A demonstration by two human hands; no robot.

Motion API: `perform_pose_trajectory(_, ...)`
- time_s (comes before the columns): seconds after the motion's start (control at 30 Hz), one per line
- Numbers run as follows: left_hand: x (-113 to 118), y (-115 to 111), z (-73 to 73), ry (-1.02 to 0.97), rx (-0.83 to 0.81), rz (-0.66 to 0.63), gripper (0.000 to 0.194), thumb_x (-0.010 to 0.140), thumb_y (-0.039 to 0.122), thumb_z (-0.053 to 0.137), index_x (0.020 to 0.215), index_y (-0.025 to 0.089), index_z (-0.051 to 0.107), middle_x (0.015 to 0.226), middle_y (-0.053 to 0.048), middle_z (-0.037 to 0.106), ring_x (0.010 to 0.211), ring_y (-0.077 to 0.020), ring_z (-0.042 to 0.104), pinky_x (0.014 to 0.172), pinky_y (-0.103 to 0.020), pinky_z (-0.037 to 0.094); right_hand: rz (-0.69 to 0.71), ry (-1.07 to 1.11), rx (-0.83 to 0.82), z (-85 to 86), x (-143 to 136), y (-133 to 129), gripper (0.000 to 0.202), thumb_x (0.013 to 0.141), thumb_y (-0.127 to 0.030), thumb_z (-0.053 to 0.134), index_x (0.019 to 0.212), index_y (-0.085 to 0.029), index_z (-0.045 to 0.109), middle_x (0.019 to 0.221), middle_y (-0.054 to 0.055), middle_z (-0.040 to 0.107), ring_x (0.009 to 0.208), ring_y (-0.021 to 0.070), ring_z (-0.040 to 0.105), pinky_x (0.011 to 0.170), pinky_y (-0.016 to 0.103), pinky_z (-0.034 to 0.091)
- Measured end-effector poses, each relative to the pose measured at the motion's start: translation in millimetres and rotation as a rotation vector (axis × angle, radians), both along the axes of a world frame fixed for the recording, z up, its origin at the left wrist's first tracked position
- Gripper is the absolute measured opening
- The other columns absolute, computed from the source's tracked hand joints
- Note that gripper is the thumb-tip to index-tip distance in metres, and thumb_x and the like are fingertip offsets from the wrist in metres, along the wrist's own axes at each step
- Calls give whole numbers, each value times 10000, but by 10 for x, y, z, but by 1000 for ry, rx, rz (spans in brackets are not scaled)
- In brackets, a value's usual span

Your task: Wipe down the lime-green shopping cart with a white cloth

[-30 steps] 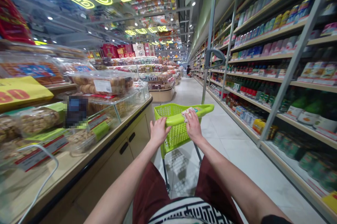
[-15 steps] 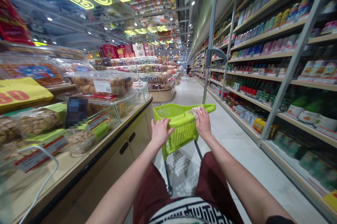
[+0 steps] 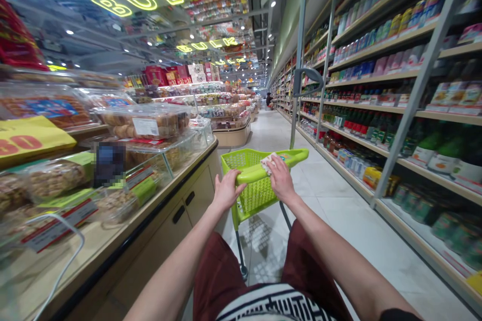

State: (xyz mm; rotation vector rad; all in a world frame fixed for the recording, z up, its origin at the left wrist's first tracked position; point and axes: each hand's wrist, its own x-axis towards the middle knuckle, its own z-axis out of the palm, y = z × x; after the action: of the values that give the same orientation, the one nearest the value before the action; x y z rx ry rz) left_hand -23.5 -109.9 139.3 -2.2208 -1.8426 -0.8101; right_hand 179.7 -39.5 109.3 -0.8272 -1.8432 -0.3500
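In front of my knees stands a green shopping cart [image 3: 256,199] with a lattice basket and a thick green handle bar [image 3: 297,156]. My left hand [image 3: 227,189] is closed around the left end of that bar. A crumpled pale cloth with a faint pattern [image 3: 268,162] lies against the bar's middle, under the fingers of my right hand [image 3: 281,179], which presses it onto the handle. Part of the cloth is hidden by those fingers. The basket's inside is mostly covered by the bar and my hands.
Left of me runs a counter [image 3: 199,175] with packaged snacks [image 3: 146,120] and a white cable [image 3: 71,233]. Tall shelves [image 3: 376,105] of bottles and cans line the right. A metal pole [image 3: 299,49] with a grey loop rises beyond the cart. A person [image 3: 269,101] is far down the aisle.
My right hand and the cloth have slid left along the handle bar, toward its middle. My left hand stays on the bar's left end, and the cart is almost where it was.
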Motion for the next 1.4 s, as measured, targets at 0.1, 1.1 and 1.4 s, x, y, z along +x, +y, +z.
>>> perform_pose_trajectory(0.1, -5, -19, 1, 19, 10, -4, 311, 839, 371, 405, 1124, 250, 432, 1243, -55, 514, 1175, -216, 435, 1025, -584, 140, -108, 103, -38, -29, 169, 129, 466, 720, -54, 389, 1155, -141, 532, 1323, 119, 400, 1264, 249, 284, 1025, 489, 290)
perform_pose_trajectory(1.1, 366, 5, -72, 33, -32, -92, 482, 782, 556, 430, 1143, 239, 464, 1205, -63, 540, 1133, -240, 455, 1021, -576, 139, 293, 230, -141, 90, 34, -456, 431, 760, -83, 374, 1123, -208, 568, 1224, 64, 521, 1183, 185, 428, 1015, 400, 345)
perform_pose_trajectory(1.4, 829, -16, 69, 111, -49, 14, 457, 774, 571, 422, 1031, 208, 525, 1064, -80, 609, 1025, -254, 519, 1018, -565, 137, 141, 123, -29, 27, 138, -482, 435, 728, -74, 379, 1103, -186, 569, 1216, 96, 518, 1199, 232, 397, 993, 474, 343)
